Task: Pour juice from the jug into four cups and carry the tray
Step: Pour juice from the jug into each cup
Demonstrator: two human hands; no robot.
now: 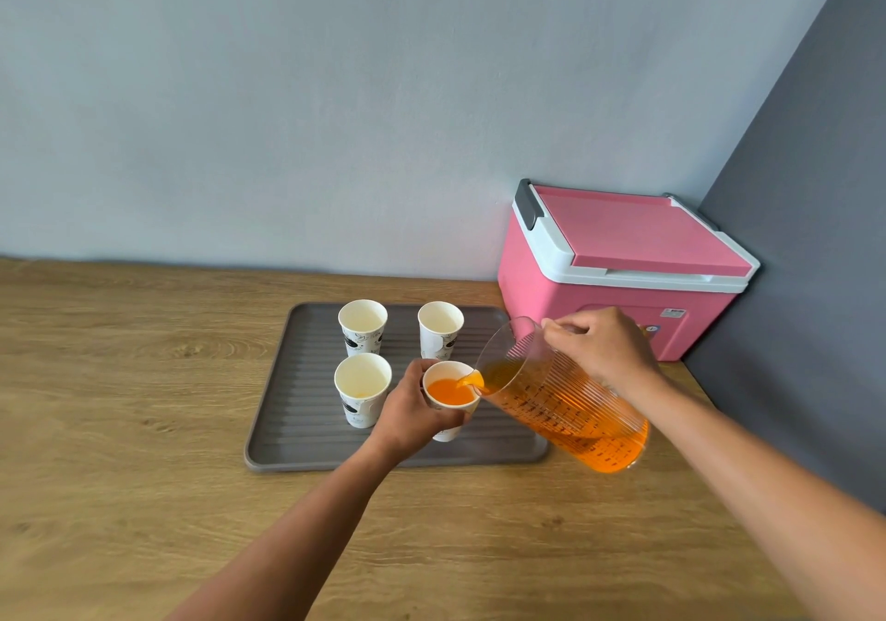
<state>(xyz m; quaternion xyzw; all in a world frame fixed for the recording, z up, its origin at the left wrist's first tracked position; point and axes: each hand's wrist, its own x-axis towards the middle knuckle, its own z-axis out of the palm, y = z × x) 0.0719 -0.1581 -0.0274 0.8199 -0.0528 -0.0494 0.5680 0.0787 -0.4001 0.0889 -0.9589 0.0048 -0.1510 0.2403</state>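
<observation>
A grey ribbed tray lies on the wooden table with four white paper cups on it. My left hand grips the near right cup, which holds orange juice. My right hand holds the handle of a clear ribbed jug of orange juice, tilted left, its spout over that cup with juice running in. The near left cup shows a trace of juice at its bottom. The far left cup and far right cup look empty.
A pink cooler box with a white rim stands at the back right, close behind the jug, in the corner against a dark wall. The wooden table stretches left and toward me from the tray.
</observation>
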